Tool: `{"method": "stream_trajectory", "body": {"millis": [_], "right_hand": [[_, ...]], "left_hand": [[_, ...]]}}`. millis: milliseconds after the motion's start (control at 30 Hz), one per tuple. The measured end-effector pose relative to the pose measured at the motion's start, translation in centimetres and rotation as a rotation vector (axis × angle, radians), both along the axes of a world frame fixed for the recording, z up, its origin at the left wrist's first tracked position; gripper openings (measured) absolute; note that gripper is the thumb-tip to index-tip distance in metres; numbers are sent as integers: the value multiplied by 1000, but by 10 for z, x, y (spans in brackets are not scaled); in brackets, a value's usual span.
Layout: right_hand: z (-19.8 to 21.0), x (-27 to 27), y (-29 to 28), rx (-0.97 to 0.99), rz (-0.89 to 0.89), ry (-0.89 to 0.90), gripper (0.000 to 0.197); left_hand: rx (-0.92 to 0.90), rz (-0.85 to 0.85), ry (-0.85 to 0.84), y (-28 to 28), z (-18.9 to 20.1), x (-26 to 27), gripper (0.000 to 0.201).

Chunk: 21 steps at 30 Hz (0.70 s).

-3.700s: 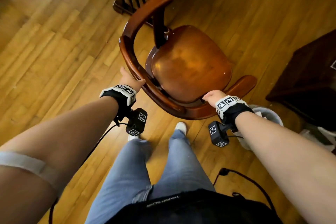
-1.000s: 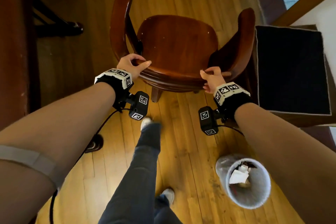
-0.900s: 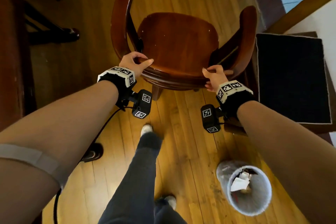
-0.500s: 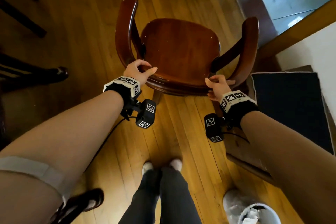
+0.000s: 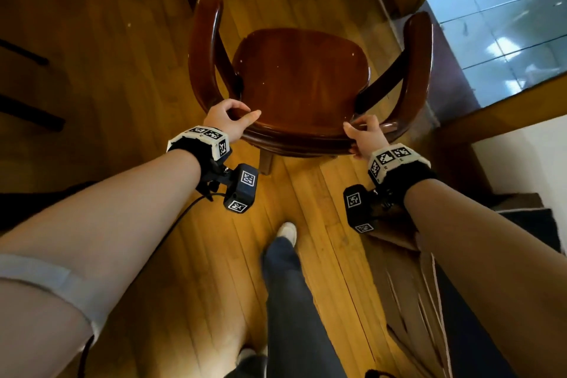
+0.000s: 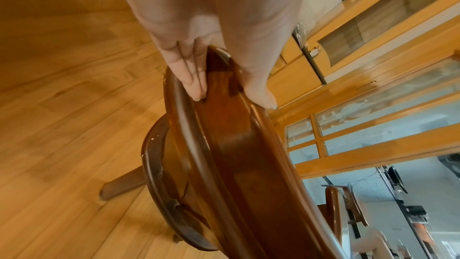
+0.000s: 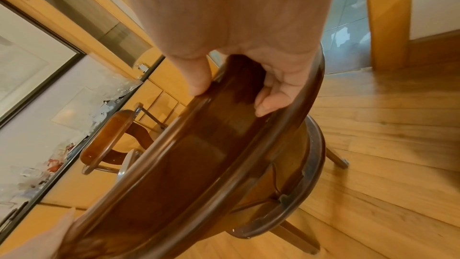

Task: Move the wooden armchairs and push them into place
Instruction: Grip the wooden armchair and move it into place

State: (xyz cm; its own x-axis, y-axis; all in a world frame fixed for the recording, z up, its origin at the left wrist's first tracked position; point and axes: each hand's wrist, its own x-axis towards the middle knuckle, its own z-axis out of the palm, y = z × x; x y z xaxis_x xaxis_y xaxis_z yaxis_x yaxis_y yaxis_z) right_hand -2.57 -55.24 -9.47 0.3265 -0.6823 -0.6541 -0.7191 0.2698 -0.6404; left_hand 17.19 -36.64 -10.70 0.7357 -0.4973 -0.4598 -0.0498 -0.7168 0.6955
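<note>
The wood floor (image 5: 313, 199) runs to a tiled doorway (image 5: 503, 24) far right. The wooden armchair (image 5: 303, 83) stands ahead of the person. The left hand (image 5: 228, 120) grasps its curved backrest on the left, the right hand (image 5: 365, 135) on the right. Only the wrist views show the fingers (image 6: 193, 78) wrapped beneath the rail, and glass-fronted cabinets (image 6: 373, 50) beyond.
</note>
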Motion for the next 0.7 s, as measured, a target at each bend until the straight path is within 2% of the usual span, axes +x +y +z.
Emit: {"method": "stream_trajectory", "body": {"millis": [367, 700], "right_hand": [[1, 171, -185, 1, 10, 11, 20], [-2, 327, -348, -22, 18, 1, 21]], "left_hand": [[-12, 96, 3, -180, 1, 159, 28], [-52, 95, -18, -338, 3, 307, 30]]}}
